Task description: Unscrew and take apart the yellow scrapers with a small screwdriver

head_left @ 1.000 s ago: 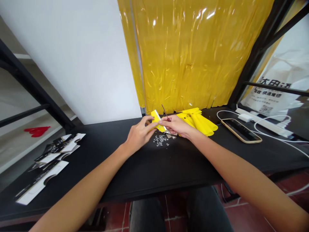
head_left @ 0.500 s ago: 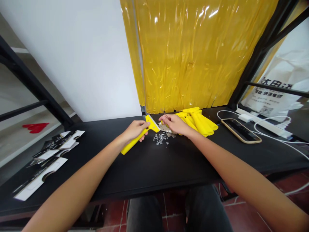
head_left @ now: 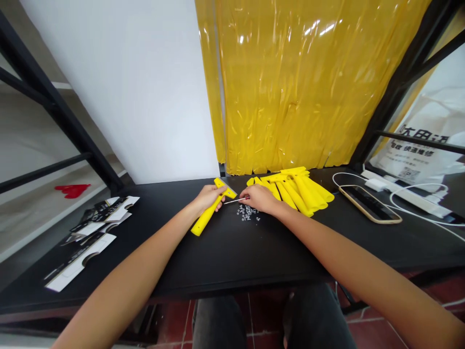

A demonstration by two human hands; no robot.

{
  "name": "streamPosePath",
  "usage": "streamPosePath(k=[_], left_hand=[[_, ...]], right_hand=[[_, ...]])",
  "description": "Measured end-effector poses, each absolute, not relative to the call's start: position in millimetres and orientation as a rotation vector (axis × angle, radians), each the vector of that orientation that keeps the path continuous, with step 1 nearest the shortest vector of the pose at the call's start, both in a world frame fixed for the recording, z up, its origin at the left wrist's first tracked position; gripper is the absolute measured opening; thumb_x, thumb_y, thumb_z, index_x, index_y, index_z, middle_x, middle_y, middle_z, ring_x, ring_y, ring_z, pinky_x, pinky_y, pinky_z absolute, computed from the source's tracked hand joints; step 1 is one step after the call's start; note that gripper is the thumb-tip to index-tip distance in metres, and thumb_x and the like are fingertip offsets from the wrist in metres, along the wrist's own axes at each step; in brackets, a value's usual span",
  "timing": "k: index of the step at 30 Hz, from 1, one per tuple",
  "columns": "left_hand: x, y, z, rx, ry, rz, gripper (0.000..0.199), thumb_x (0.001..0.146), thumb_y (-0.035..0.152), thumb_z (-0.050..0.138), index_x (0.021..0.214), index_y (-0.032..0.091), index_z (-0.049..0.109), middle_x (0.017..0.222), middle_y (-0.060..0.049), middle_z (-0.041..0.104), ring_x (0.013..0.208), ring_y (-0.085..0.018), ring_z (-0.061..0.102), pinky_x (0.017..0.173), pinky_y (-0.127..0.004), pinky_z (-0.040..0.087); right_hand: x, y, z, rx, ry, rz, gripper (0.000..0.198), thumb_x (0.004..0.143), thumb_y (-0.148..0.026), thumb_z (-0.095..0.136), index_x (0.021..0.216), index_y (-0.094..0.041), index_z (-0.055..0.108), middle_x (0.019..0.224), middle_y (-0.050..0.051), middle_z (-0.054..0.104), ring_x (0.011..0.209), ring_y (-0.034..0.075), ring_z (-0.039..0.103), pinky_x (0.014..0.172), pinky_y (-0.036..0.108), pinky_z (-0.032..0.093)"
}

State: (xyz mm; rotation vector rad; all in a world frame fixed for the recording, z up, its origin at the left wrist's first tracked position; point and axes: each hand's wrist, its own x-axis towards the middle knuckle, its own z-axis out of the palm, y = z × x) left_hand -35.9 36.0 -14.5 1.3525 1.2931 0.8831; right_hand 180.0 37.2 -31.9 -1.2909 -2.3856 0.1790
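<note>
My left hand (head_left: 209, 198) is closed around a yellow scraper (head_left: 203, 221), its wide head with a metal blade tilted up and away to the right. In my right hand (head_left: 260, 198) is a thin screwdriver (head_left: 232, 200) with a red part showing at the fingers. Its shaft points left, with the tip close to the scraper's head; whether they touch I cannot tell. Small screws and nuts (head_left: 247, 213) lie in a loose heap on the black table just below my right hand. Several more yellow scraper bodies (head_left: 303, 193) are piled to the right of that hand.
Black and white card sleeves (head_left: 82, 261) lie at the table's left. On the right are a phone (head_left: 368, 204) in a tan case, a white power strip (head_left: 410, 194) and white cables. A yellow plastic curtain (head_left: 290, 97) and a white panel (head_left: 145, 97) stand behind the table.
My right hand has left the metal pieces near the scraper pile, and the screwdriver's shaft now points left at the scraper. My left hand still holds the scraper. The view has shifted slightly.
</note>
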Motion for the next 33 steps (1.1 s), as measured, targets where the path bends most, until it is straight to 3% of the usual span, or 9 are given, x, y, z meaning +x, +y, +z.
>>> streamPosePath(k=[7, 12, 16, 26, 33], left_hand=[[-37, 38, -15, 1.453, 1.226, 0.798, 0.027, 0.086, 0.035, 0.065, 0.068, 0.017, 0.056, 0.055, -0.003, 0.058, 0.034, -0.010, 0.048, 0.034, -0.024, 0.034], [-30, 26, -8, 1.543, 1.101, 0.740, 0.023, 0.087, 0.036, 0.064, 0.074, 0.017, 0.058, 0.060, -0.002, 0.061, 0.035, -0.010, 0.050, 0.033, -0.024, 0.033], [-18, 8, 1, 1.622, 0.958, 0.707, 0.025, 0.091, 0.042, 0.062, 0.081, 0.019, 0.058, 0.063, 0.000, 0.060, 0.035, -0.009, 0.051, 0.032, -0.023, 0.033], [-8, -8, 5, 1.678, 0.880, 0.652, 0.030, 0.094, 0.047, 0.060, 0.089, 0.018, 0.057, 0.067, 0.001, 0.059, 0.036, -0.008, 0.052, 0.032, -0.021, 0.035], [-8, -6, -1, 1.647, 0.861, 0.650, 0.027, 0.094, 0.044, 0.059, 0.087, 0.019, 0.056, 0.066, 0.000, 0.059, 0.036, -0.008, 0.051, 0.031, -0.021, 0.033]], right_hand=[[186, 33, -29, -1.201, -2.403, 0.100, 0.011, 0.084, -0.024, 0.069, 0.090, -0.025, 0.079, 0.090, 0.003, 0.077, 0.085, 0.020, 0.068, 0.070, 0.027, 0.042], [192, 19, -16, -1.065, -2.282, 0.002, 0.019, 0.093, -0.032, 0.062, 0.102, -0.023, 0.077, 0.089, 0.004, 0.072, 0.079, 0.015, 0.063, 0.071, 0.025, 0.042], [192, 8, -9, -0.875, -2.082, -0.152, 0.026, 0.098, -0.035, 0.056, 0.100, -0.021, 0.077, 0.080, 0.003, 0.068, 0.069, 0.013, 0.058, 0.067, 0.025, 0.042], [191, 4, -13, -0.818, -2.116, -0.395, 0.030, 0.102, -0.035, 0.049, 0.102, -0.026, 0.079, 0.081, 0.003, 0.069, 0.064, 0.012, 0.056, 0.058, 0.026, 0.038], [189, 8, -17, -0.706, -2.070, -0.115, 0.023, 0.098, -0.029, 0.057, 0.098, -0.026, 0.080, 0.074, 0.001, 0.059, 0.065, 0.012, 0.052, 0.059, 0.026, 0.038]])
